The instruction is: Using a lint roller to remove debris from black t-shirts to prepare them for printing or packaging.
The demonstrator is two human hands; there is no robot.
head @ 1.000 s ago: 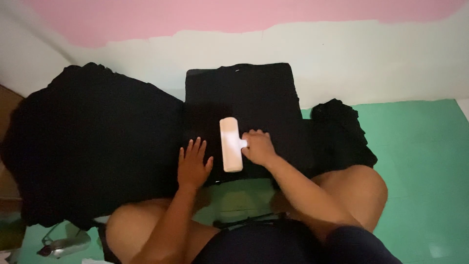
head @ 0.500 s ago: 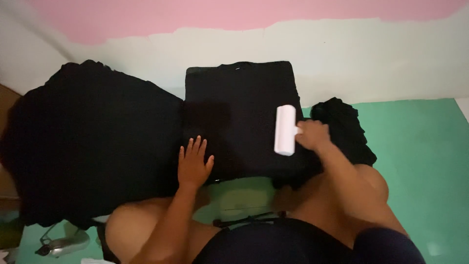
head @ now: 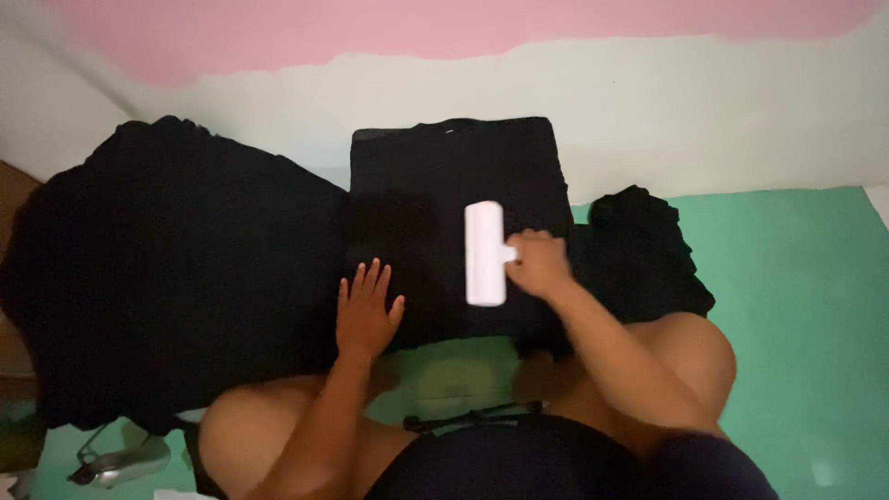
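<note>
The right hand (head: 537, 264) grips a white lint roller (head: 484, 253) by its handle, the roller lying on a folded black garment (head: 435, 185) on the floor. The left hand (head: 366, 310) lies open and flat, fingers spread, on the garment's near edge. Black clothes piles (head: 167, 268) flank it on the green floor (head: 796, 296).

White lint roller (head: 485, 253) upright on folded black garment (head: 435, 185)
</note>
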